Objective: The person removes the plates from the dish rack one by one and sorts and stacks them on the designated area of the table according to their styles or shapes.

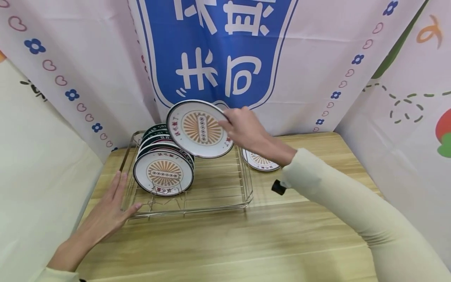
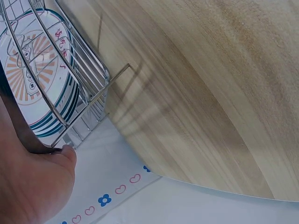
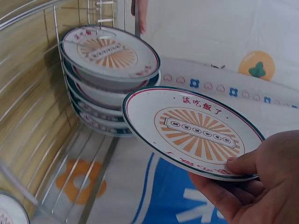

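My right hand (image 1: pixel 246 127) pinches a white plate (image 1: pixel 199 129) by its edge, thumb on the face and fingers beneath. The plate is raised above the wire dish rack (image 1: pixel 218 206) and has a dark green rim, an orange sunburst and red characters. Several similar plates stand in a row at the rack's left side, the front plate (image 1: pixel 163 172) facing me. My left hand (image 1: pixel 109 209) rests at the rack's left front corner, fingers extended along the side and thumb by the front wire. In the left wrist view, the thumb (image 2: pixel 69 156) touches the rack's edge.
Another plate (image 1: pixel 261 160) lies on the wooden table (image 1: pixel 225 243), right of the rack and partly behind my right forearm. A printed cloth (image 1: pixel 218 47) with a blue badge hangs behind the table. Pale cloth walls stand at both sides.
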Demonstrator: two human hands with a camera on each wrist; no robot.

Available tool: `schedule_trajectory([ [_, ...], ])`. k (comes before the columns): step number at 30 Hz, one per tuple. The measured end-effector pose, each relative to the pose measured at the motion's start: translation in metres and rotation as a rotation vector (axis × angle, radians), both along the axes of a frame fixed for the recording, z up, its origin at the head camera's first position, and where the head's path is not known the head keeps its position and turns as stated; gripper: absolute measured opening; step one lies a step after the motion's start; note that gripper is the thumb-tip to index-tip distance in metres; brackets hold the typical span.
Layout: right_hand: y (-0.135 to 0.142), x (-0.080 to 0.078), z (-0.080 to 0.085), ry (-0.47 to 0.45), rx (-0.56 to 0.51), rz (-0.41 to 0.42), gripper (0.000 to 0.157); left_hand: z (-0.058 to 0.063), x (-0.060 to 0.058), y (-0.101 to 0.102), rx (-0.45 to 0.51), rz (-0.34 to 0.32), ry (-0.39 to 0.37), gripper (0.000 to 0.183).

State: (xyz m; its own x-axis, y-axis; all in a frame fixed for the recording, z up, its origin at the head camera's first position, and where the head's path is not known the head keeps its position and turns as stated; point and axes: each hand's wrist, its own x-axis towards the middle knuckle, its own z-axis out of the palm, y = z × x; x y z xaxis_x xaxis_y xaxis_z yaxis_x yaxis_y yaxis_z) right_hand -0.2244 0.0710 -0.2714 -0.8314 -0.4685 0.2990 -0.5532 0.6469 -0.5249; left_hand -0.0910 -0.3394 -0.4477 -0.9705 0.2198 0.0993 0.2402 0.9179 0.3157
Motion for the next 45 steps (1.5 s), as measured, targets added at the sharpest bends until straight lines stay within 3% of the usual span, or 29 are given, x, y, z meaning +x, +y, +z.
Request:
schedule_trajectory([
  [5,0.033,0.000,0.011,0.013,0.026,-0.088,0.020,-0.001,0.001,-0.002,0.001,0.010,0.002,0.105],
  [12,0.077,-0.004,0.017,-0.060,0.008,-0.177,0.024,-0.002,0.003,-0.004,0.017,0.005,0.007,0.104],
  [18,0.116,-0.012,0.009,0.013,0.034,-0.254,0.022,-0.004,0.005,-0.006,0.017,-0.001,0.017,0.103],
  [28,0.167,-0.038,-0.021,-0.020,0.098,-0.368,0.023,-0.005,0.009,-0.006,0.025,-0.003,0.014,0.102],
  [34,0.190,-0.046,-0.048,-0.155,0.102,-0.425,0.025,-0.005,0.005,-0.005,0.016,-0.007,0.027,0.102],
  [41,0.203,-0.059,-0.080,-0.327,0.106,-0.436,0.027,-0.003,0.005,-0.003,0.003,0.000,0.024,0.103],
  [45,0.208,-0.062,-0.095,-0.363,0.116,-0.448,0.026,-0.003,0.003,-0.002,-0.003,-0.004,0.028,0.102],
])
